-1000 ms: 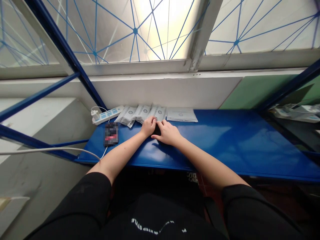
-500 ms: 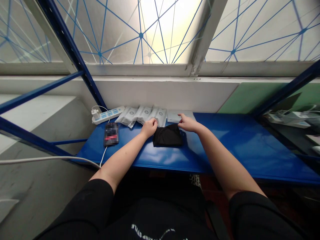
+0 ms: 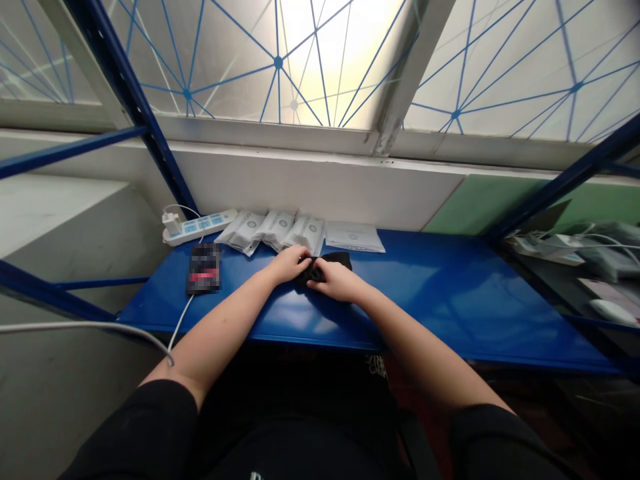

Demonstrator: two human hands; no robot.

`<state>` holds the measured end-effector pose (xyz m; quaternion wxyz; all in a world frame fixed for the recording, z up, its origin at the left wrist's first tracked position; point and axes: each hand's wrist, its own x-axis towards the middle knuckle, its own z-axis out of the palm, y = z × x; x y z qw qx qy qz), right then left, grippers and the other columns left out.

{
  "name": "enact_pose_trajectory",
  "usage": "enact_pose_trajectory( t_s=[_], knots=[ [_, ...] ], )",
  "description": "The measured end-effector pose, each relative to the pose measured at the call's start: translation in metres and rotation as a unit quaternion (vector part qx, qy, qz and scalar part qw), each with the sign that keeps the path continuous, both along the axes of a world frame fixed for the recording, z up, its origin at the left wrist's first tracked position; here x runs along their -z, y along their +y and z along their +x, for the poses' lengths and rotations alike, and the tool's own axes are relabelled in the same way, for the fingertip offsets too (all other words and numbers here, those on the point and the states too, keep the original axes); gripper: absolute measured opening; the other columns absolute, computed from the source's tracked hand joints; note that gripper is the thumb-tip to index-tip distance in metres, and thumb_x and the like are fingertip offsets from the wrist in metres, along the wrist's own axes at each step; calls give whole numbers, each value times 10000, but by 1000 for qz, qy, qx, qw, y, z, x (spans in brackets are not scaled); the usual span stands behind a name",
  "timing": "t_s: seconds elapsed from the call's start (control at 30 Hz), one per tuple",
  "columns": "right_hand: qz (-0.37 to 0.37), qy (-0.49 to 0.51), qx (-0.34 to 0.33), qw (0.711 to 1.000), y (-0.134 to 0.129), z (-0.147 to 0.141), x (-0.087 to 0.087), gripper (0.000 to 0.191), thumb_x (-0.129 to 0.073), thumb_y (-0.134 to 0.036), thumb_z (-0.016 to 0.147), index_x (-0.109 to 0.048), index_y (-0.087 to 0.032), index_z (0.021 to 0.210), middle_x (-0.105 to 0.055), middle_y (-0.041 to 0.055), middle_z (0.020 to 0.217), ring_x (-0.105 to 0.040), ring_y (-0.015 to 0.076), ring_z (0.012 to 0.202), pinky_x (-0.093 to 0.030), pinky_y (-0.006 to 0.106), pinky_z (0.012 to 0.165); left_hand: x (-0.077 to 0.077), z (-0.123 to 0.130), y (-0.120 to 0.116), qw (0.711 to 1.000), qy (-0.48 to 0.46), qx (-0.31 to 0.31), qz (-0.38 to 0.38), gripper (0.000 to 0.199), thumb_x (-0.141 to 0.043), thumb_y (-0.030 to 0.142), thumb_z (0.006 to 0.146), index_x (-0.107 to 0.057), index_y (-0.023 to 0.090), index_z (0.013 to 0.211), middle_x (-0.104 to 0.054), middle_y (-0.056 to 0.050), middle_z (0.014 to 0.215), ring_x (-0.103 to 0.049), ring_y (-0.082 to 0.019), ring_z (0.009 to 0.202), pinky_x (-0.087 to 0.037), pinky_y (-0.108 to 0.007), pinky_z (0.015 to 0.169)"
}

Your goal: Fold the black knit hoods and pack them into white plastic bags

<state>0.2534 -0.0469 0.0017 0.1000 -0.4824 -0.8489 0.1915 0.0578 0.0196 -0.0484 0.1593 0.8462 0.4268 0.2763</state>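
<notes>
A black cloth (image 3: 338, 257) lies bunched on the blue table (image 3: 430, 287), partly covered by my hands. At its left end, my left hand (image 3: 290, 263) has its fingers closed on the fabric. My right hand (image 3: 336, 280) grips the cloth's near side, its fingertips close to those of my left hand. Just behind the cloth are a row of grey-white printed packets (image 3: 305, 232) and a flat white packet (image 3: 355, 237).
On the left of the table lie a dark phone-like device (image 3: 204, 268) with a cable and a white power strip (image 3: 200, 227). Blue metal posts (image 3: 150, 127) rise at both sides. Cables and white items (image 3: 547, 248) sit at the far right.
My right hand has come down and left onto the cloth and now grips it. The cloth went from lying flat to bunched between my hands. The view has shifted slightly.
</notes>
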Motion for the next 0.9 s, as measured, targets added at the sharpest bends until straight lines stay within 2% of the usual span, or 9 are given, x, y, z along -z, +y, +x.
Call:
enact_pose_trajectory(
  t_s=[0.1,0.2,0.27,0.4,0.47,0.53,0.67,0.8,0.9],
  knots=[
    [-127,173,28,976,14,36,-16,242,-581,-420,898,-521,-227,1029,-675,23,854,-657,183,683,-535,308,633,1,0,-1,1000,2,19,-6,153,-605,272,871,-681,198,982,-671,-74,967,-624,-234,930,-500,-351,853],
    [-170,259,67,948,24,82,-37,247,-639,-400,816,-506,-227,932,-640,7,777,-617,172,631,-522,293,562,-3,0,-1,1000,-29,4,-3,113,-572,220,861,-674,194,900,-650,-68,903,-618,-221,869,-497,-340,832],
    [-191,235,94,949,29,114,-47,228,-659,-382,792,-521,-223,878,-648,26,746,-633,194,665,-524,300,565,-10,-3,-1,997,-69,-26,-2,110,-553,202,849,-660,190,871,-646,-57,865,-608,-212,832,-491,-331,817],
    [-137,73,151,976,45,157,-53,221,-695,-364,803,-577,-216,687,-664,60,722,-642,213,710,-544,335,658,-25,-18,1,978,-166,-125,-15,102,-529,203,824,-629,190,811,-646,-21,798,-594,-193,798,-471,-310,802],
    [-119,11,155,981,58,158,-50,252,-710,-411,817,-638,-210,684,-681,79,742,-650,227,718,-542,349,678,-26,-25,5,963,-213,-161,-35,101,-530,231,819,-621,194,799,-636,-3,757,-590,-183,772,-464,-296,772],
    [-112,1,135,984,74,144,-44,246,-732,-446,813,-704,-202,823,-721,95,851,-667,237,758,-540,347,689,-22,-28,8,951,-249,-172,-62,103,-543,260,805,-622,194,798,-629,5,728,-586,-178,741,-460,-286,731],
    [-83,15,92,992,95,100,-20,454,-754,-462,812,-668,-188,1163,-729,115,1089,-688,236,901,-543,340,802,-12,-29,11,949,-252,-129,-141,147,-616,307,755,-676,179,795,-678,-17,746,-619,-185,740,-475,-280,709],
    [-25,-26,53,998,95,76,9,445,-745,-441,826,-672,-175,1176,-688,146,1207,-658,274,1055,-507,373,921,-12,-30,8,949,-235,-113,-175,209,-646,341,761,-728,167,842,-704,-38,737,-641,-190,717,-491,-281,691],
    [3,-24,32,999,93,75,22,330,-724,-379,836,-694,-196,1109,-705,111,1153,-645,270,1066,-483,369,932,-14,-29,6,953,-215,-136,-165,208,-646,350,778,-729,172,845,-691,-33,701,-626,-186,670,-474,-276,634]
  ],
)
